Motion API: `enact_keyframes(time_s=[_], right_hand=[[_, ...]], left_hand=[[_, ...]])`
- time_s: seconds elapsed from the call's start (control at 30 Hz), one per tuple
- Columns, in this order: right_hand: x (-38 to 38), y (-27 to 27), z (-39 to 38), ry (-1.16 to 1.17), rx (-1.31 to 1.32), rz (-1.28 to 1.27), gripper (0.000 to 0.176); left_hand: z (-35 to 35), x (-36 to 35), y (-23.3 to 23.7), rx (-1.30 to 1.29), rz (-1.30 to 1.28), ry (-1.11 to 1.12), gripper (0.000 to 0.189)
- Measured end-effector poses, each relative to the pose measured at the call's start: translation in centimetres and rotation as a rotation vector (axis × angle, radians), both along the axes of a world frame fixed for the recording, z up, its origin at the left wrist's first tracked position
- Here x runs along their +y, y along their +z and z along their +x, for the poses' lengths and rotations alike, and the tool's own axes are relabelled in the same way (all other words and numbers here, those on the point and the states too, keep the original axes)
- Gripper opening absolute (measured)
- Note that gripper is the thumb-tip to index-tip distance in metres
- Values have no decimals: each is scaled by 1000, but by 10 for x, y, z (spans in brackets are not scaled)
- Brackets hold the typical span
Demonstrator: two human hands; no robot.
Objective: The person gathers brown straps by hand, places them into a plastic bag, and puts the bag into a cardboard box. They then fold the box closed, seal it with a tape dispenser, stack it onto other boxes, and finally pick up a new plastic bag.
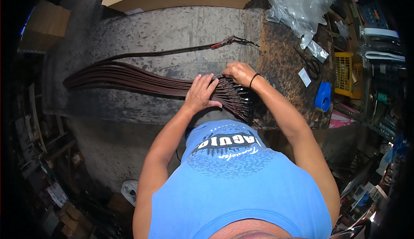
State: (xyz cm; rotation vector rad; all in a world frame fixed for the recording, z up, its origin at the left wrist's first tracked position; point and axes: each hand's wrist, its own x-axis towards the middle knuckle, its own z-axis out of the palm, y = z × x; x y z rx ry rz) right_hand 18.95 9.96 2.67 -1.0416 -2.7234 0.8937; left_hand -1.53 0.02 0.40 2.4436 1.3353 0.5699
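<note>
Head view shows the left hand (pixel 200 93), fingers a little apart, lying over the brown straps (pixel 142 77) on the table (pixel 172 27), probably to keep them aligned. The right hand (pixel 241 73) curls its fingers at their ends; whether they pinch, I cannot tell.

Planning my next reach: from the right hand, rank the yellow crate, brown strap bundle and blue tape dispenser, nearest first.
From the right hand:
1. Brown strap bundle, at its fingertips.
2. Blue tape dispenser, rightward on the table.
3. Yellow crate, farther right, beyond the table's edge.
</note>
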Motion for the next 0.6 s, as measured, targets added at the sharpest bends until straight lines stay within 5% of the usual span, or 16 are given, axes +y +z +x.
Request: enact_keyframes(time_s=[0.13,0.3,0.43,0.6], right_hand=[[24,0,0,110,-12,1,17],[80,-22,5,-473,117,493,27],[84,-29,7,-401,-30,224,18],[28,-22,-22,-223,100,204,8]], left_hand=[[0,4,3,-89,-62,6,109],[-2,6,7,-87,-96,-12,110],[-3,8,7,-80,-128,-27,110],[-2,5,0,-99,-90,-13,107]])
